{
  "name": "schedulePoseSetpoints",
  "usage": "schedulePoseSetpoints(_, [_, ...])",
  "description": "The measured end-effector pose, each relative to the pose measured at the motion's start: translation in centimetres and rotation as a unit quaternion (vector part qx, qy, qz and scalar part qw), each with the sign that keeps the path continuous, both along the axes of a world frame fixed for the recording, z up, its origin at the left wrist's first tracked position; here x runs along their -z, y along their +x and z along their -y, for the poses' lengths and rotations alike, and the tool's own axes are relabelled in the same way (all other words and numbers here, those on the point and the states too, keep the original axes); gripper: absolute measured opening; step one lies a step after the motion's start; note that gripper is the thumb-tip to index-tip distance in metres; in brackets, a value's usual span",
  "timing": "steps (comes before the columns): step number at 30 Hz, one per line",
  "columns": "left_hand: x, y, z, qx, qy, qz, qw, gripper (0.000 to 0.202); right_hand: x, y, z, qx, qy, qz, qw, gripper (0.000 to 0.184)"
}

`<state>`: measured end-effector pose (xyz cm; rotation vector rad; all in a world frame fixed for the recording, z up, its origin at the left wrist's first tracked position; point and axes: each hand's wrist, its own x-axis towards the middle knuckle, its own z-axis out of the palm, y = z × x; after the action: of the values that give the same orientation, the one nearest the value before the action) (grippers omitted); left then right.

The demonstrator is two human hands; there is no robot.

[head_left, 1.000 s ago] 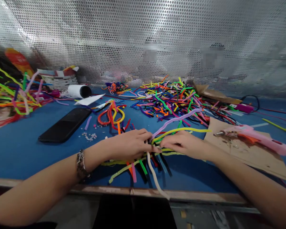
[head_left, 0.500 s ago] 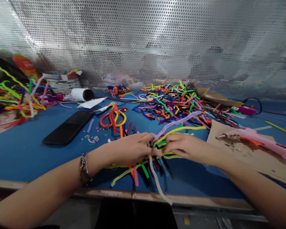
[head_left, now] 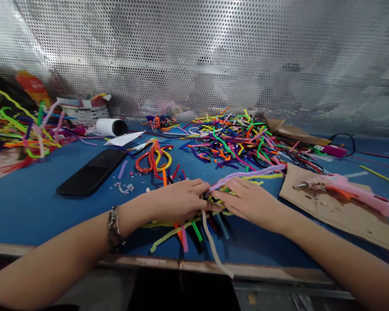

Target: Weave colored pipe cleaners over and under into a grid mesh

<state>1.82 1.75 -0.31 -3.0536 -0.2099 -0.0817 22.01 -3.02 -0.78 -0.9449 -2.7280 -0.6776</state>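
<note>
Flanking the strips point(head_left: 211, 242) lie phone point(head_left: 91, 173) and glue gun point(head_left: 359, 192).

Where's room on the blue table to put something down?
Free: the table between phone and left forearm, and a smaller patch between right forearm and front edge. Crowded: around the left hand and right hand with their pipe cleaners, on the heap behind, and on the cardboard under the glue gun.
</note>
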Motion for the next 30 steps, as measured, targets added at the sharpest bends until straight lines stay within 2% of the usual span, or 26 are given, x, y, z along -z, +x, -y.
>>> schedulePoseSetpoints(8, [0.1, -0.1, 0.0, 0.002, -0.019, 0.011, 1.000, 0.043, 0.7, 0.4, -0.6, -0.030, -0.053, -0.010, 0.998, 0.025])
schedulePoseSetpoints(12, [0.1, -0.1, -0.1, 0.006, -0.019, 0.015, 1.000, 0.042, 0.4, 0.5, -0.7, -0.038, -0.067, -0.068, 0.995, 0.029])
schedulePoseSetpoints(15, [0.2, -0.2, -0.1, 0.008, -0.015, 0.019, 1.000, 0.040, 0.2, 0.6, -0.8, -0.027, -0.131, -0.108, 0.985, 0.027])
schedulePoseSetpoints(19, [0.1, -0.1, -0.1, 0.005, -0.010, 0.012, 1.000, 0.041, 0.0, 0.9, -1.0, -0.015, -0.247, -0.141, 0.959, 0.024])
schedulePoseSetpoints(21, [0.0, -0.1, -0.1, 0.003, -0.009, 0.006, 1.000, 0.043, 0.0, 1.1, -1.1, -0.019, -0.282, -0.149, 0.948, 0.023])
schedulePoseSetpoints(27, [0.1, -0.2, -0.4, 0.017, -0.007, 0.013, 1.000, 0.038, -0.2, 1.2, -1.2, -0.034, -0.307, -0.135, 0.941, 0.027])
schedulePoseSetpoints(30, [0.1, -0.3, -0.5, -0.014, -0.047, 0.026, 0.998, 0.035, -0.1, 1.3, -1.2, -0.031, -0.297, -0.126, 0.946, 0.031])
